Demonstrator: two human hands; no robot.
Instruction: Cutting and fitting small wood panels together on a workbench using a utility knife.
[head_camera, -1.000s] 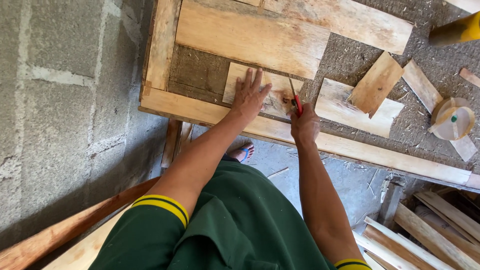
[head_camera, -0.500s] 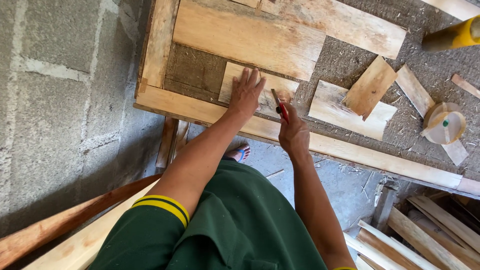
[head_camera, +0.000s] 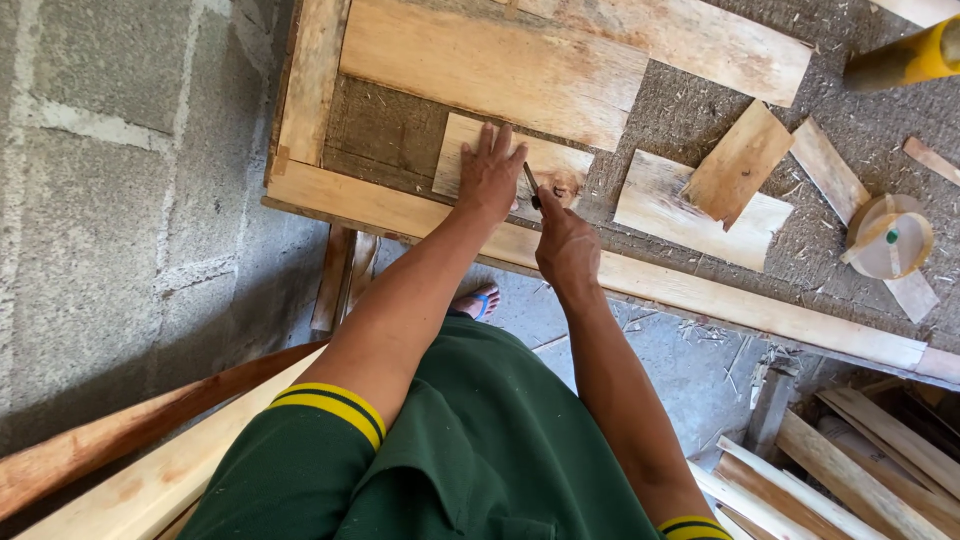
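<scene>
Left hand (head_camera: 490, 172) lies flat, fingers spread, palm down on the small wood piece (head_camera: 555, 165). No wrap, just pressing, so that grip is open on top of the piece. Right hand (head_camera: 566, 245) is closed around a thin marker-type tool (head_camera: 532, 183), prob a pencil w/ dark tip; the tip meets the small wood piece just right of the left fingertips.

From my view the piece sits on the counter (head_camera: 690, 120), rough fibre-like top, just behind the front rail (head_camera: 700, 292) and in front of the large board (head_camera: 490, 65). Its long axis runs left-right, roughly parallel w/ the rail. It lies straight ahead of both hands; left is on it, right is touching only via the tool, wrist over the rail.

Edges: rail is the near edge of the counter, left side closed by an upright frame strip (head_camera: 308, 85). Beyond that, the block wall (head_camera: 110, 180), close.

Room: to the right of the piece there's a short bare gap, then two stacked offcuts (head_camera: 690, 205), the upper one tilted. Further right a tape roll (head_camera: 888, 240) lying flat, near a narrow slat (head_camera: 828, 170). Yellow object (head_camera: 905, 58) at top right corner, partly cut off, can't tell what. Below the counter: a sandalled foot (head_camera: 480, 300) and loose planks (head_camera: 850, 470) at lower right.
</scene>
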